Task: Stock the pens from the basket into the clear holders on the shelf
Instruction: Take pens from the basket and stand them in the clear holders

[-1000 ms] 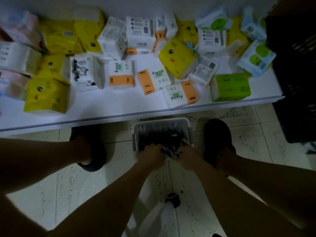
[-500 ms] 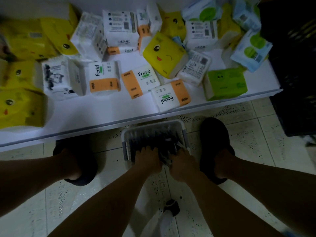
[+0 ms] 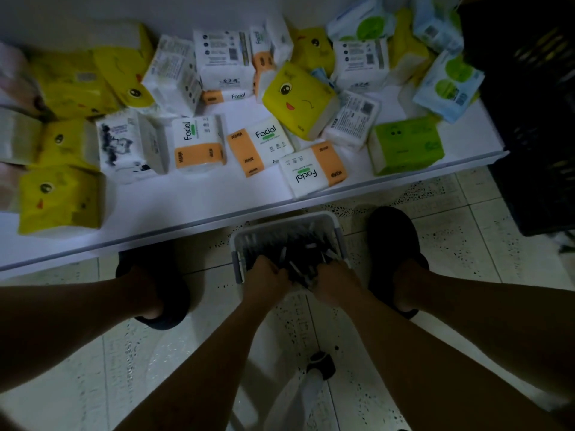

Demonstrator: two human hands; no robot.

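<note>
A white basket (image 3: 337,234) stands on the tiled floor between my feet, just under the edge of a low white shelf. It is filled with several dark pens (image 3: 295,247). My left hand (image 3: 266,276) reaches into the near left part of the basket with its fingers curled down among the pens. At the near right of the basket, my right hand (image 3: 334,279) curls its fingers into the pile as well. The dim light hides which pens each hand grips. No clear holders are in view.
The low white shelf (image 3: 193,200) carries several tissue packs in yellow, orange-white and green. A dark crate (image 3: 535,119) stands at the right. My dark slippers (image 3: 392,241) flank the basket. A white stool leg with a black foot (image 3: 320,367) sits below my arms.
The view has shifted a little over the shelf. Both hands stay in the near end of the basket, moving slightly among the pens.
</note>
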